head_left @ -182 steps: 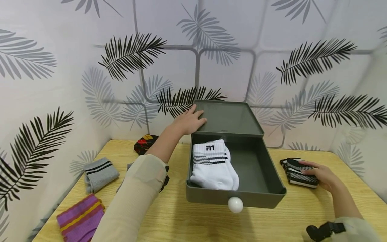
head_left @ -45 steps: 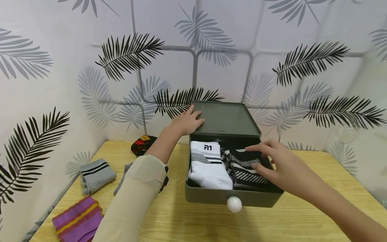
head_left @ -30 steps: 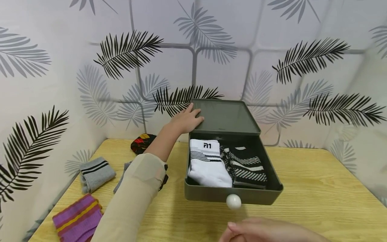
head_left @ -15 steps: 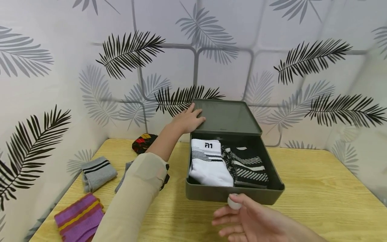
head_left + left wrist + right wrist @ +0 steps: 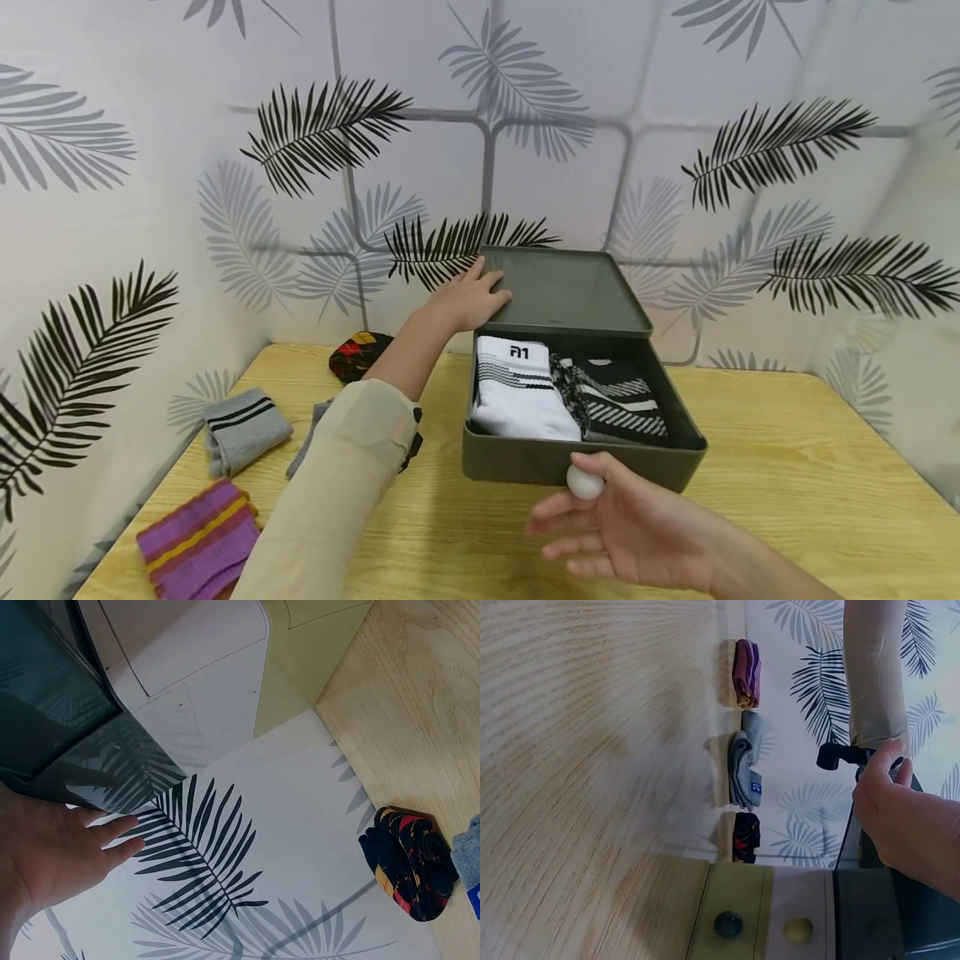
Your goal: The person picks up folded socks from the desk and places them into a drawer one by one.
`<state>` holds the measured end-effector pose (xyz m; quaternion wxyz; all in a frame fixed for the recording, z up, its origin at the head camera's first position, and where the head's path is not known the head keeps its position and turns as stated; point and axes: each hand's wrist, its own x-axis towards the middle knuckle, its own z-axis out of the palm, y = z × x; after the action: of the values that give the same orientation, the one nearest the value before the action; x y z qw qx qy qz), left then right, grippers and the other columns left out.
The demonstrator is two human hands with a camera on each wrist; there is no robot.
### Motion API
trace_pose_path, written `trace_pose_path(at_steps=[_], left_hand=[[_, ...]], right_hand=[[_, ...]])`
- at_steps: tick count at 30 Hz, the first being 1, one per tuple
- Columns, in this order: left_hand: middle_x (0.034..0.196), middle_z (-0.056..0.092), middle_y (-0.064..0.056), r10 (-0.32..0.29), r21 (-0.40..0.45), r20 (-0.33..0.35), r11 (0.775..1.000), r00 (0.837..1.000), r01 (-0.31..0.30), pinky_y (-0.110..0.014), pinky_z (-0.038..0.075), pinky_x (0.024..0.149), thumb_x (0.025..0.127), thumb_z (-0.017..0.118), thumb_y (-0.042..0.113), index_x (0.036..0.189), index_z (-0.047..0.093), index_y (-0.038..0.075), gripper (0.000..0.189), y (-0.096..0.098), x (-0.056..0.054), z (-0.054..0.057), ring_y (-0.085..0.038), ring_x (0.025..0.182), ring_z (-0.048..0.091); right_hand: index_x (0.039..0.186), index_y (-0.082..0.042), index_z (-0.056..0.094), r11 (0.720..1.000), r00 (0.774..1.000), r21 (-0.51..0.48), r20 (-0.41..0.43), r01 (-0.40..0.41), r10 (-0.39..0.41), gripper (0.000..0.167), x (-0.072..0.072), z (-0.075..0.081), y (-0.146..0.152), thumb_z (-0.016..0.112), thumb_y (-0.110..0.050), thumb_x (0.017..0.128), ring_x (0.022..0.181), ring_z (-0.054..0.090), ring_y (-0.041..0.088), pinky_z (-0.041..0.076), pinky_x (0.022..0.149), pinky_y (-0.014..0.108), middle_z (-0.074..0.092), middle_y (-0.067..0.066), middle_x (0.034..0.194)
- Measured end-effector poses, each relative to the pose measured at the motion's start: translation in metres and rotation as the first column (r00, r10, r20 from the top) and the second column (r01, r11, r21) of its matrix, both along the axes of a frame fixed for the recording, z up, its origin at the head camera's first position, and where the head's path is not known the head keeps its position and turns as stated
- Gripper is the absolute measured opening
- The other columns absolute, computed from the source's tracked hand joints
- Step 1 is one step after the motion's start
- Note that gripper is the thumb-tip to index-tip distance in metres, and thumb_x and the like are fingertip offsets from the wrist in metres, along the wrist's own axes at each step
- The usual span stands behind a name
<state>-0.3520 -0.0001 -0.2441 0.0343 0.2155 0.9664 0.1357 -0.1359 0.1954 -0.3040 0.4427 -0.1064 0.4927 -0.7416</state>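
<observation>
In the head view my right hand (image 5: 637, 533) has its thumb on top of the white knob (image 5: 585, 482), with the index finger below it. That knob sits on the front of a dark grey drawer (image 5: 525, 462), pulled out. Folded white socks (image 5: 521, 400) fill its left side; folded black-and-white patterned socks (image 5: 615, 396) lie beside them. My left hand (image 5: 468, 300) rests with fingers spread on the left edge of the grey top (image 5: 562, 287). The left wrist view shows those left fingers (image 5: 112, 840) straight along the unit's edge.
On the wooden table's left lie grey striped socks (image 5: 247, 429), purple-and-yellow socks (image 5: 198, 533) and argyle socks (image 5: 360, 354). Another grey pair (image 5: 306, 442) is partly behind my left sleeve. Beneath the grey drawer, a yellow-green drawer (image 5: 742, 896) and a pale drawer (image 5: 799, 896) show.
The black-and-white socks went from the table's right into the drawer, and my right hand let go of them. It then came to the knob; the drawer has slid slightly inward. Left hand stays.
</observation>
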Motion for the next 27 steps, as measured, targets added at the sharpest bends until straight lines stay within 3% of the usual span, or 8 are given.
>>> trace_pose_path(at_steps=[27], left_hand=[[0.153,-0.003,-0.008,0.003,0.018,-0.004,1.000,1.000,-0.003,-0.046,0.009,0.108,0.099,0.025,0.045,0.148,0.019,0.020,0.056,0.001,0.002,0.000,-0.031,0.137,0.006]], right_hand=[[0.101,-0.009,0.066,0.989,0.993,0.094,-0.056,0.110,-0.105,0.048,-0.012,-0.003,0.006,0.030,-0.039,0.098,0.104,0.054,0.024,0.045,0.086,0.032,0.057,0.010,0.117]])
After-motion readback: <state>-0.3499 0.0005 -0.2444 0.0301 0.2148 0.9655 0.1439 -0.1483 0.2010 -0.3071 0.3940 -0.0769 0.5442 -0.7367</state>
